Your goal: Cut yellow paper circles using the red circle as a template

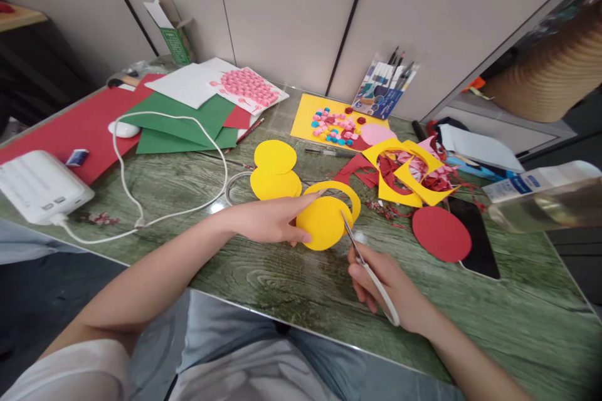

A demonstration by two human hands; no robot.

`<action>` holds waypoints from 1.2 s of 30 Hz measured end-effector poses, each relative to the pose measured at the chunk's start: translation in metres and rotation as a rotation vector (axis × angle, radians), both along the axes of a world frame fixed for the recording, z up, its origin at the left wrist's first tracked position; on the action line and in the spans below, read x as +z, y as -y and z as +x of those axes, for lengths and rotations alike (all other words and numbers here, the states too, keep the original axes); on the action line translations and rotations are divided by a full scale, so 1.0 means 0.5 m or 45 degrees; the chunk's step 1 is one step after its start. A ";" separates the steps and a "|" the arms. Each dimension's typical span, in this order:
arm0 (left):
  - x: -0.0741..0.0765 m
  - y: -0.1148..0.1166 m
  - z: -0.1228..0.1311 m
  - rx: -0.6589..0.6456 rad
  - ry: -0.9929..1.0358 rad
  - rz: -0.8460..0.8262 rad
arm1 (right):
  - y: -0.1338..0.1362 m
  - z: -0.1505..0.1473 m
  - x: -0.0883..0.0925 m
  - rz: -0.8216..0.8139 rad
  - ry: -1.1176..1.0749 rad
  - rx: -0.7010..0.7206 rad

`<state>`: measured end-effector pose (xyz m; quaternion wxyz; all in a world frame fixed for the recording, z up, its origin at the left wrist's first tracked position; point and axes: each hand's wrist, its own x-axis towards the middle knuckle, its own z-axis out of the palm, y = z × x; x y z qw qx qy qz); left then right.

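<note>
My left hand (266, 219) grips a yellow paper circle (322, 225) at its left edge, with the thumb on top. A curved yellow paper strip (352, 195) arcs around the circle's upper right side. In my right hand (388, 282) are scissors (379, 282) with white handles, their blades pointing up and left at the circle's right edge. Whether the blades are cutting the paper is hard to see. Beyond my left hand, several yellow circles (275, 156) lie overlapping on the green wood-grain table (254, 269).
Yellow offcuts (404, 194) and red scraps lie right of centre, near a red circle (441, 234) on a black phone (484, 244). A bottle (545, 200) lies at right. A white cable (221, 200) runs from a white charger (42, 185). Green sheets (183, 119) lie behind.
</note>
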<state>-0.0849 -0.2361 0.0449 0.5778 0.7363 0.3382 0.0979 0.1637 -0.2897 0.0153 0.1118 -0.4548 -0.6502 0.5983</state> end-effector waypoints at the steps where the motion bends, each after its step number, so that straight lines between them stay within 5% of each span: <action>1: 0.000 0.000 -0.002 -0.003 -0.021 -0.009 | 0.000 0.001 -0.001 -0.005 0.003 0.004; 12: 0.005 -0.014 -0.027 -0.096 0.006 -0.074 | -0.002 0.007 -0.001 -0.082 0.056 0.104; 19: -0.030 0.017 0.046 0.517 0.444 -0.159 | -0.009 0.010 -0.004 0.109 -0.056 -0.120; 23: -0.045 0.042 0.079 0.694 0.450 -0.117 | -0.007 0.005 -0.009 0.133 -0.055 -0.152; 36: -0.032 0.045 0.065 0.503 0.209 0.041 | -0.003 0.000 -0.009 0.175 -0.055 -0.108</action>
